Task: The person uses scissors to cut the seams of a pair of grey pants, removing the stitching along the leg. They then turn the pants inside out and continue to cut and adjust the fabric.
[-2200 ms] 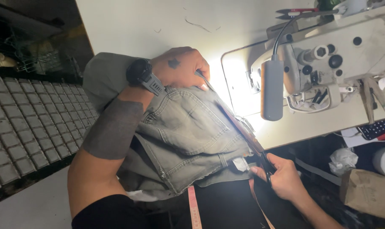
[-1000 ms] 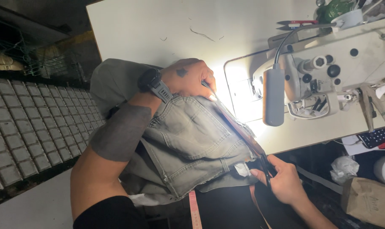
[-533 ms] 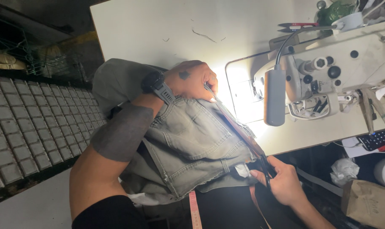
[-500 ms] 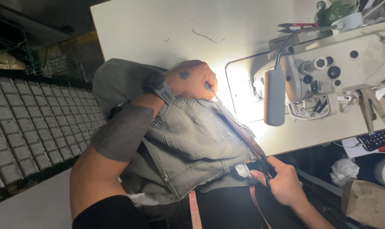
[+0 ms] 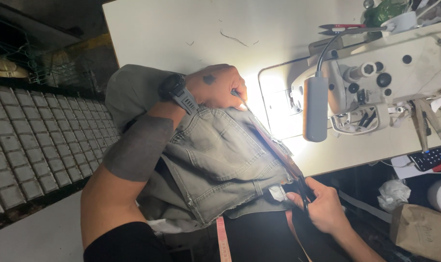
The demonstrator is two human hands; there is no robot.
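1. We press our left hand (image 5: pixel 219 87), fingers curled together, down on the far end of a grey denim garment (image 5: pixel 220 165) that lies across the edge of the white table (image 5: pixel 181 29), just beside the sewing machine (image 5: pixel 375 87).
2. A brown strap (image 5: pixel 274 145) runs along the garment's right edge, from our left hand to our right.
3. Our right hand (image 5: pixel 322 206) sits below the table edge, fingers clamped on the near end of the strap and the garment's corner; something dark shows in this grip, and we cannot tell what.
4. A black watch (image 5: pixel 174 90) sits on our left wrist.
5. The machine's lamp (image 5: pixel 316 109) lights the table beside the strap.
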